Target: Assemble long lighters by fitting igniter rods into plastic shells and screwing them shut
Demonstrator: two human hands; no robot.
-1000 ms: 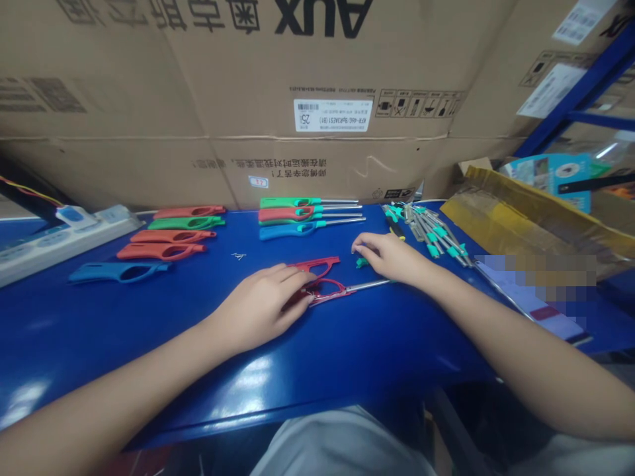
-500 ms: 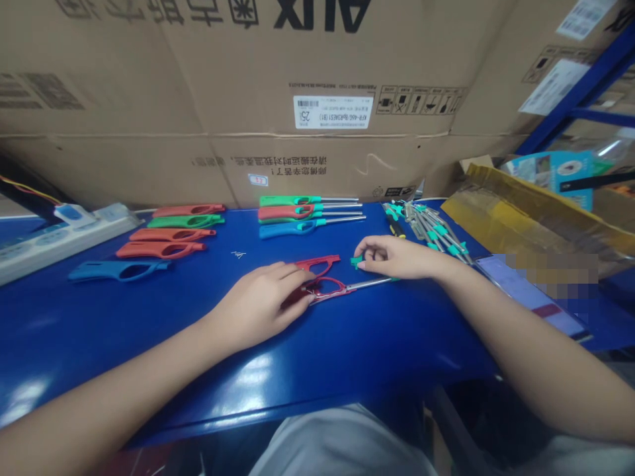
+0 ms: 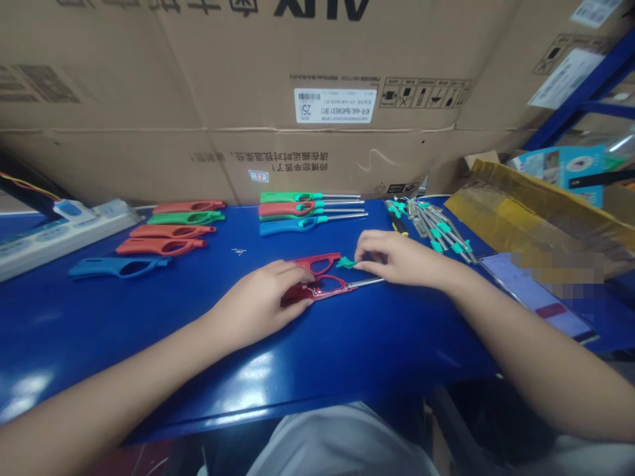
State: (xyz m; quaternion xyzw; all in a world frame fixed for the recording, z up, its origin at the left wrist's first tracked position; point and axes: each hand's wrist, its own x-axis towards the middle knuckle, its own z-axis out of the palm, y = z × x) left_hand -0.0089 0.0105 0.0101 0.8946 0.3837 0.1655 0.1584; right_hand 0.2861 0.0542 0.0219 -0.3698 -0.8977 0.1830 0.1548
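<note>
My left hand [image 3: 270,297] is closed around the handle end of an opened red lighter shell [image 3: 333,291], whose metal tube [image 3: 368,282] points right on the blue table. A second red shell half [image 3: 325,260] lies just behind it, partly covered by my fingers. Between the thumb and fingertips of my right hand [image 3: 389,256] is a small green plastic piece [image 3: 346,262], held above the table near the right end of the rear half. Wires show inside the front shell; the rest of its inside is hidden by my left hand.
Finished-looking stick lighters [image 3: 292,225] lie at the back. Several coloured shells [image 3: 161,246] are at left beside a power strip [image 3: 94,228]. Metal tubes with green parts [image 3: 436,228], a phone [image 3: 538,297] and a taped carton [image 3: 526,205] are at right. Small pins [image 3: 239,251] lie mid-table.
My right hand has brought the green piece left, closer to the red shells, and turned it. My left hand stays on the shell. The view has shifted slightly.
</note>
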